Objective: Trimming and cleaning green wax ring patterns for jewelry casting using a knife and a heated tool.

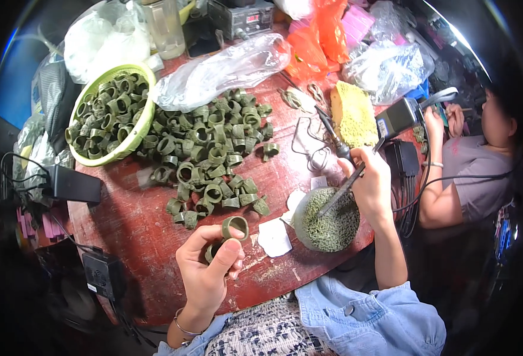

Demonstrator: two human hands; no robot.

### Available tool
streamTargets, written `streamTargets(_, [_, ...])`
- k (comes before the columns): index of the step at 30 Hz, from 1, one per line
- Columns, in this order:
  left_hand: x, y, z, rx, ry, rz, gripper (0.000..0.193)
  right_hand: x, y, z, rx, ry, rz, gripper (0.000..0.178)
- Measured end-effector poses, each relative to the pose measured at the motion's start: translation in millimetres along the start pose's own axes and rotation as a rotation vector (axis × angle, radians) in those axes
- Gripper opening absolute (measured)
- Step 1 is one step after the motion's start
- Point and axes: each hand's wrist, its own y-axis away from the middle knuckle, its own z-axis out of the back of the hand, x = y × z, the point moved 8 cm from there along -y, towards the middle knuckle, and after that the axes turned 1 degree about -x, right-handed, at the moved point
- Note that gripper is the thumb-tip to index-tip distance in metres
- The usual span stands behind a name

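Observation:
My left hand [205, 261] is closed near the front of the table, pinching a dark green ring [236, 228] between thumb and fingers. A second green ring [212, 251] sits lower, inside the same hand. Over on the right, my right hand [371, 184] grips a slim grey metal tool [339, 200], flat like tweezers. Its lower tip rests among small green grains [335, 228] that fill a round bowl [301, 231]. Beyond my left hand, many similar rings lie in a loose pile [208, 148], partly under a clear plastic bag [220, 71].
A green basket [145, 139] of rings stands left. Paper scraps [274, 237] lie beside the bowl. Past it are a yellow porous block [354, 114], a corded tool [339, 145] and a black device [396, 118]. A co-worker [472, 160] sits right. Cables trail at both sides.

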Motion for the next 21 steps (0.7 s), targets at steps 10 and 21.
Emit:
streamTargets(10, [4.2,-6.5,-3.2,0.091,0.245,0.081,0.016,39.9,4.0,16.4,-0.115,-0.054,0.160,0.017])
streamTargets(21, [-1.8,-5.3,0.9,0.163,0.472,0.097,0.034,124.8,48.9,-61.6,0.413,-0.378,0.182,0.012])
